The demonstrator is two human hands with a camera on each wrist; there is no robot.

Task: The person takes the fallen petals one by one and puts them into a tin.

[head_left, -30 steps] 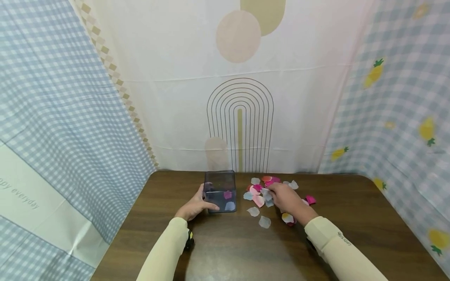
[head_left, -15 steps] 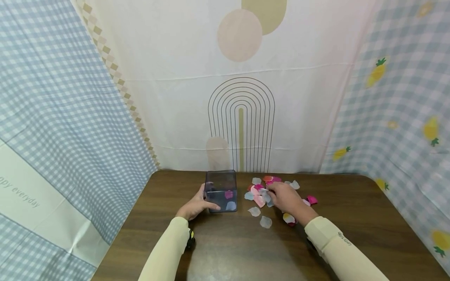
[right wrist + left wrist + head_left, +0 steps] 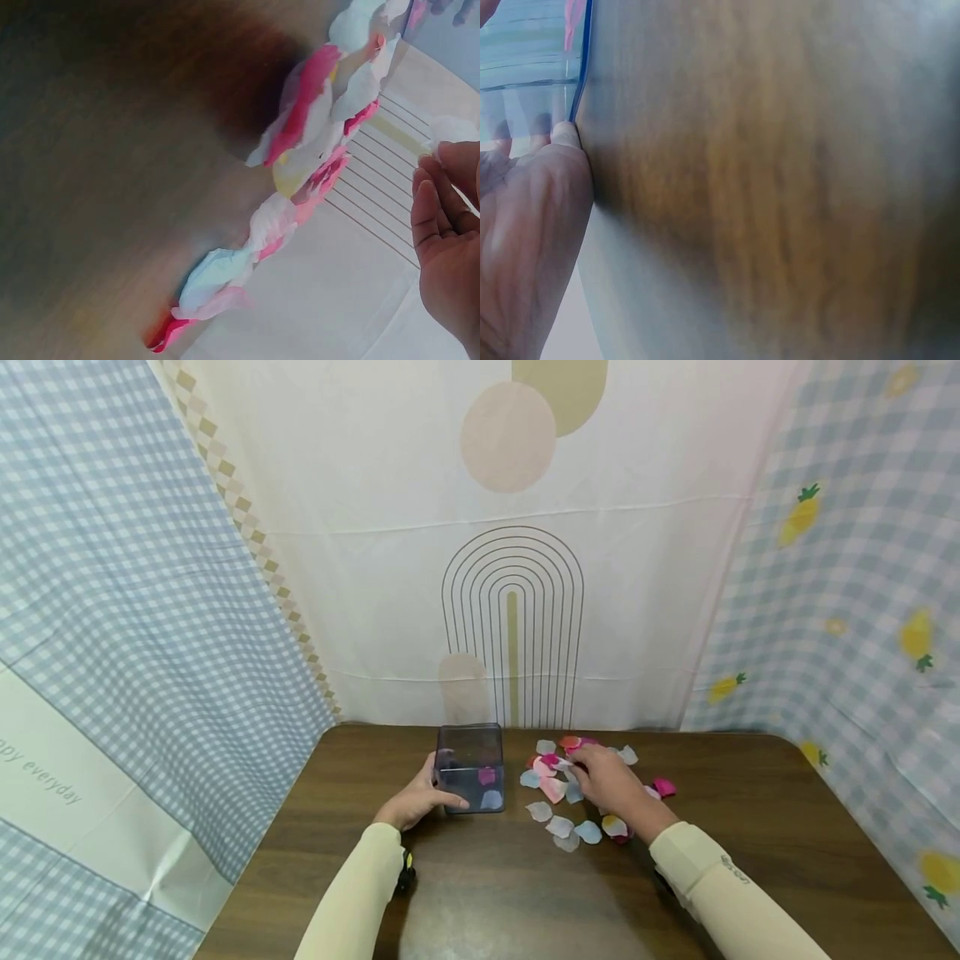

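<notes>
My left hand (image 3: 420, 793) grips the left side of a clear, dark-tinted plastic box (image 3: 468, 747), thumb at the near edge and fingers behind the wall. A magenta petal (image 3: 487, 775) and a pale blue petal (image 3: 491, 799) show in the box. To its right, my right hand (image 3: 615, 785) pinches a white petal (image 3: 454, 131) between thumb and fingertips, above a scatter of artificial petals. That scatter includes a light pink petal (image 3: 552, 789), an orange-red petal (image 3: 570, 742) and a blue petal (image 3: 588, 832). Some petals are hidden beneath the right hand.
Everything stands on a dark wooden table (image 3: 480, 893). Its far edge meets a white printed curtain (image 3: 375, 610). Blue checked cloth (image 3: 150, 568) hangs at the left, and checked cloth with pineapples (image 3: 862, 610) at the right. A magenta petal (image 3: 664, 787) lies right of the right wrist.
A white petal and a blue petal now lie nearer the front of the scatter, where one petal lay before. The right hand has barely moved. The left hand and box stay still.
</notes>
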